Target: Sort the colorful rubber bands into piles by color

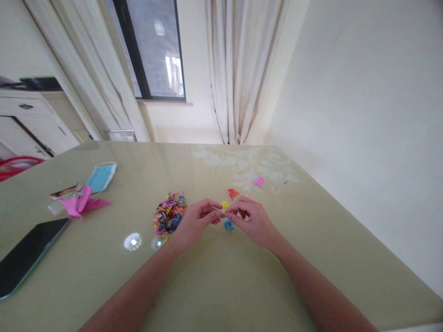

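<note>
My left hand [198, 221] and my right hand [254, 220] meet fingertip to fingertip over the table. Both are closed in a pinch on something small, pale and thin, too little to make out. Just beyond the fingertips lies a small yellow cluster [224, 205], partly hidden by them. A red cluster [233, 193] sits farther back, and a blue cluster [229, 226] lies nearer to me beneath the fingers. Beside my left hand is a heap of small multicoloured plastic pieces [169, 214], its right side partly covered by that hand.
On the left of the glossy table [221, 295] lie a dark phone [31, 251], a pink folded-paper bird [82, 203] and a blue face mask [101, 177]. A small pink object [259, 181] is at the back right. A white wall [374, 115] borders the right edge.
</note>
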